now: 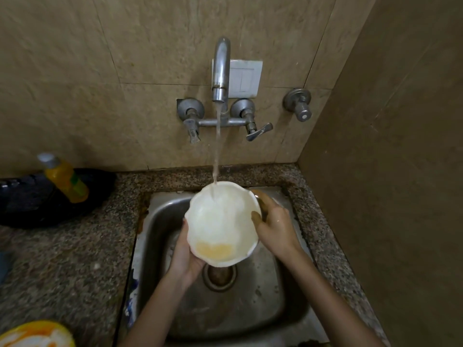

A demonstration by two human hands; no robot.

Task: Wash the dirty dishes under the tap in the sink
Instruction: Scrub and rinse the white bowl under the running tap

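Note:
A white bowl with a wavy rim [223, 221] is tilted towards me over the steel sink [283, 306]. Water runs from the wall tap [221, 71] into the bowl's upper part. Yellowish cloudy water has pooled at the bowl's low near side. My left hand [184, 259] holds the bowl from below at its left edge. My right hand [273, 226] grips the right rim, thumb inside the bowl, fingers behind it. The sink drain [220, 275] shows just under the bowl.
A yellow soap bottle [64, 177] leans on a black pan or bag [32, 206] on the granite counter at left. A yellow-and-white dish [35, 334] sits at the bottom left corner. Tap handles [258, 132] and a wall switch [244, 78] are behind; a brown wall stands at right.

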